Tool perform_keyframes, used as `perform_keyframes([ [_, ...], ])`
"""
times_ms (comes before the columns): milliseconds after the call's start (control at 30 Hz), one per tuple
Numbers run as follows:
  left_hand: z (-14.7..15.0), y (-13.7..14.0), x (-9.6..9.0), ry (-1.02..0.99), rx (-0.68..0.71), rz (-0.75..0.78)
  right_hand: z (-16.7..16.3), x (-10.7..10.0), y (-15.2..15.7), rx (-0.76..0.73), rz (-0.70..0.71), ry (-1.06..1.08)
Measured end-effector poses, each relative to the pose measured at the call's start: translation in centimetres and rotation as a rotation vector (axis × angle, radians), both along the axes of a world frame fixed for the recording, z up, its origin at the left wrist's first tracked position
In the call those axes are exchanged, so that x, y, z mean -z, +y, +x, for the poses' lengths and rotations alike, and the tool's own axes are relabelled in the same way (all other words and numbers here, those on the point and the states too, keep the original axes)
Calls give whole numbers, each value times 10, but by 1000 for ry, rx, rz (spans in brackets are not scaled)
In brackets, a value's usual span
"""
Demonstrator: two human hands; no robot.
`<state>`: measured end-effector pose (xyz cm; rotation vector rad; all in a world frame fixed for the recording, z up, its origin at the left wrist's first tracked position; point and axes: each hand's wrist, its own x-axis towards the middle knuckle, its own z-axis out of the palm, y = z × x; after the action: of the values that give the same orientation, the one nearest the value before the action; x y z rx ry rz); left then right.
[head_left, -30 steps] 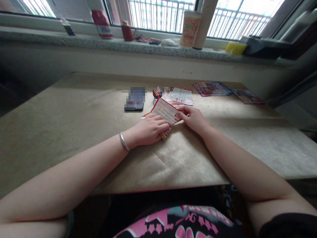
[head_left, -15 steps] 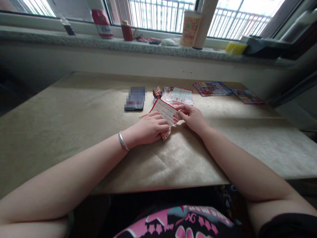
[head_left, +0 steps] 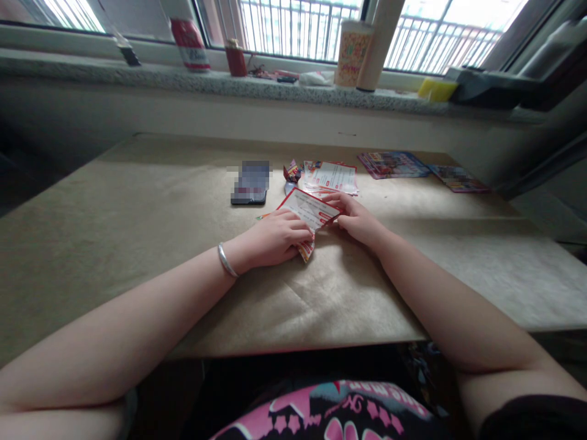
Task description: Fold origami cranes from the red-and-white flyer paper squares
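Note:
A printed sheet of paper [head_left: 306, 205], white with red edges and lines of small text, is creased and partly folded between my hands above the table. My left hand [head_left: 279, 237] presses over its left and lower part, the fingers curled on it. A crumpled orange-red corner sticks out below those fingers. My right hand [head_left: 358, 221] has its fingertips at the sheet's right corner, with the index finger along the far edge and the thumb nearer me. Part of the sheet is hidden beneath my left hand.
Beyond the sheet lie a stack of similar printed papers [head_left: 331, 176] and a small folded paper piece [head_left: 292, 172]. A dark phone-like slab [head_left: 251, 183] rests left of them. Colourful printed packs [head_left: 395, 165] lie at the back right. The windowsill holds a red can [head_left: 189, 44] and a patterned cup [head_left: 353, 54].
The sheet's far corner has dipped toward me. My right fingers have shifted slightly along its right corner, with the index finger now further out. My left hand has hardly moved.

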<state>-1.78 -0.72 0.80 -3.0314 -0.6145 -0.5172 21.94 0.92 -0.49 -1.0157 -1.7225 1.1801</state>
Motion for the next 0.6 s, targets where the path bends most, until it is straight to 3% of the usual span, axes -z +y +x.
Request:
perform_keyframes([
  [167, -1, 1, 1, -34, 10, -30, 2, 0, -3, -59, 78, -91],
  [600, 0, 5, 7, -63, 74, -57, -8, 10, 3, 136, 34, -127],
])
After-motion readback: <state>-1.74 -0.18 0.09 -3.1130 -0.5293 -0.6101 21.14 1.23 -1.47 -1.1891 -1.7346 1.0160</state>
